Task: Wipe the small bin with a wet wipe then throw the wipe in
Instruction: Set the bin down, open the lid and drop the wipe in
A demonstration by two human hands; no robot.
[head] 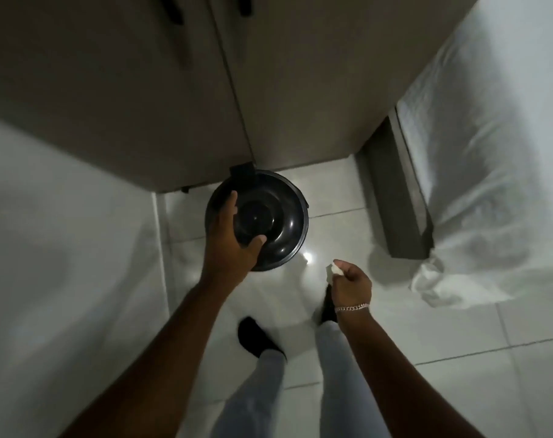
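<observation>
**Lid gripped, wipe held clear of the bin**

The left hand (234,241) is spread over the domed lid (268,219) of the small bin (302,229), thumb and fingers grasping its near-left edge. The round, glossy dark bin stands on the pale tiled floor (411,311), against the far cabinet (174,105). To its right, the right hand (352,284) is clenched on a small crumpled white wet wipe (333,267), well apart from the bin. The smooth lid could slip from the grip, or the light bin could be tipped if pressed off-centre. A rumpled white bedsheet (490,169) hangs at the right.
</observation>
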